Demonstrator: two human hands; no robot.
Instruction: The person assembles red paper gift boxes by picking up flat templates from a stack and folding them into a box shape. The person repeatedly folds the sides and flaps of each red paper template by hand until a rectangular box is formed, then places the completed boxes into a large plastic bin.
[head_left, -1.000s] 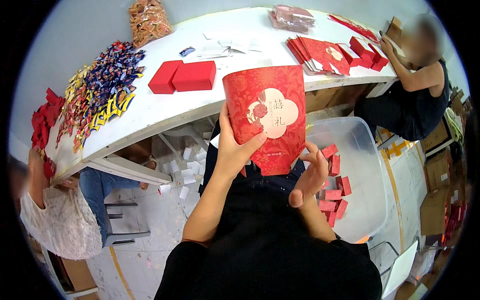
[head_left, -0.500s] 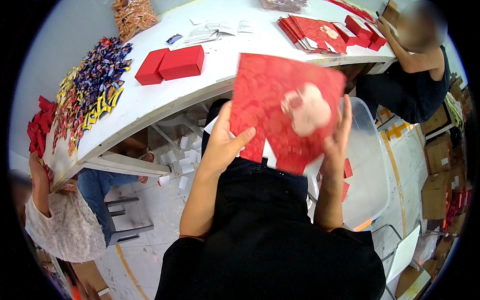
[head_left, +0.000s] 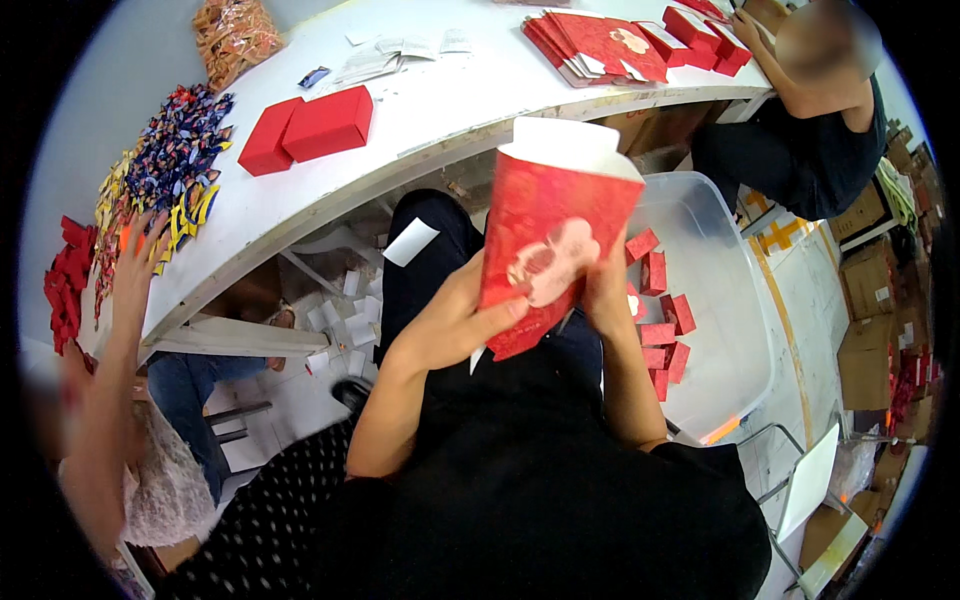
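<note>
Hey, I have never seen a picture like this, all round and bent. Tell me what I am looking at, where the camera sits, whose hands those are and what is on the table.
There is no machine here. The picture comes from a wide fisheye camera worn on a person's head, looking down, which is why straight edges curve. The two bare arms rising from the lower edge are that person's own. The left hand and the right hand together hold a red paper bag, opened up so its white inside shows at the top.

On the white table lie two red boxes, a heap of colourful wrapped sweets, flat red bags in a stack and some paper slips. Beside the person's right arm stands a clear plastic bin with small red boxes inside. Two other people work nearby, one at the far right and one at the lower left.
</note>
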